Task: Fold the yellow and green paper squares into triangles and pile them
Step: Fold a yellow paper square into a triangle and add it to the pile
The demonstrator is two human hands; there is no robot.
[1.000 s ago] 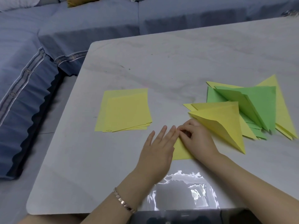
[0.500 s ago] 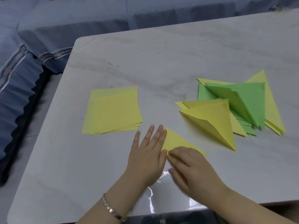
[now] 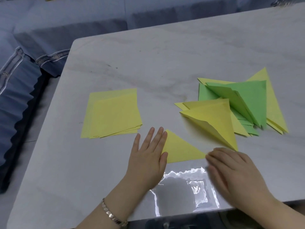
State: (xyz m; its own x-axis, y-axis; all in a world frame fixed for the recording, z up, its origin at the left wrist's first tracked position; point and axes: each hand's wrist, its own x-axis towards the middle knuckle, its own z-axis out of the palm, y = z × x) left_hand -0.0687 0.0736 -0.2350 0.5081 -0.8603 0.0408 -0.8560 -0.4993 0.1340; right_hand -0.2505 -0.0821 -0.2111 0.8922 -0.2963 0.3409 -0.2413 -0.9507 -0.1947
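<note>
Pressing flat on the bench, your left hand pins the left corner of the folded yellow triangle, fingers straight, grip wide and clasping nothing. Your right hand is blurred, its fingers stretched out and its grip wide too, fingertips at the triangle's right tip. That triangle lies near the front edge, between the stack of yellow squares on the left and the pile of yellow and green triangles on the right. A bracelet circles your left wrist.
</note>
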